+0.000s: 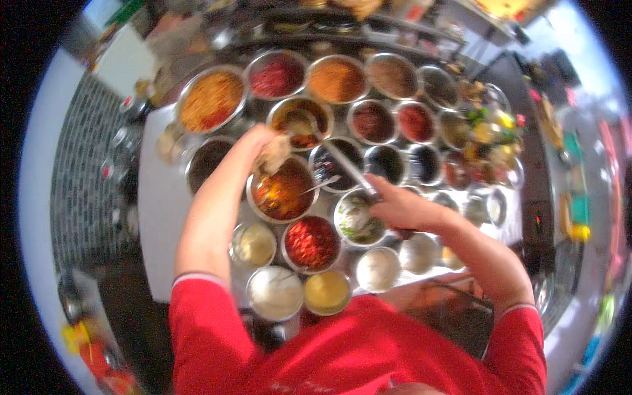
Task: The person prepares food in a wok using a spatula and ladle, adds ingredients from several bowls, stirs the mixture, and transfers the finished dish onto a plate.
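Note:
My right hand (pixel 397 205) grips the long handle of a metal ladle (pixel 345 160). The ladle's bowl lies in a round metal pot (pixel 323 118) of brown-orange sauce. My left hand (pixel 271 148) is at that pot's left front edge, over the back rim of a pot of oily red-orange sauce (pixel 279 195); blur hides whether a pale, crumpled-looking thing there is held. A spoon (pixel 323 183) leans in the oily sauce. In front stand a pot of bright red chili (pixel 312 244) and, to the right, a pot of white and green food (pixel 358 217).
Several metal pots of coloured powders, such as an orange one (pixel 336 79), stand at the back. Pots of white (pixel 275 294) and yellow (pixel 327 292) contents are close to my body. Bowls of cut produce (pixel 493 133) crowd the right side of the white table (pixel 160 207).

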### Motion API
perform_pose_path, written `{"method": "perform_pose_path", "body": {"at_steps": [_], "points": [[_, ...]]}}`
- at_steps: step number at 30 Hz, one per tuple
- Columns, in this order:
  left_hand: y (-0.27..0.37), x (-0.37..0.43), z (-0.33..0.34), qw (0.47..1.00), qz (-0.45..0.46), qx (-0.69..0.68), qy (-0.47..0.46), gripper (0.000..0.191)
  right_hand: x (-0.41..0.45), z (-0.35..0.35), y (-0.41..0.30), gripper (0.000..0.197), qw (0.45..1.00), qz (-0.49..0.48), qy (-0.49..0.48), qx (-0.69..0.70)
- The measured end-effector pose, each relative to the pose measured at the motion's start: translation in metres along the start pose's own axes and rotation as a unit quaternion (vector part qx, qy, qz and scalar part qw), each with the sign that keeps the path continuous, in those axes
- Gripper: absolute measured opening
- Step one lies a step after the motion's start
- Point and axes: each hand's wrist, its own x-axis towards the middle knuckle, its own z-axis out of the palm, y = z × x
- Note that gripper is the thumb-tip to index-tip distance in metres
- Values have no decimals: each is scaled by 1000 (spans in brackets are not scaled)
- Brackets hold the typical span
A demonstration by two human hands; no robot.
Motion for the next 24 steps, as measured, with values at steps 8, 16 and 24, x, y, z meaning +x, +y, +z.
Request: {"method": "perform_pose_path", "body": {"at_steps": [8, 16, 24], "points": [[-10, 7, -3, 1000, 11, -26, 0, 14, -11, -12, -9, 74, 988, -37, -92, 114], [14, -40, 6, 1000, -9, -10, 27, 16, -5, -15, -3, 59, 997, 2, -3, -83], [-4, 8, 5, 999, 4, 16, 36, 13, -25, -13, 0, 67, 977, 13, -68, 201]]}}
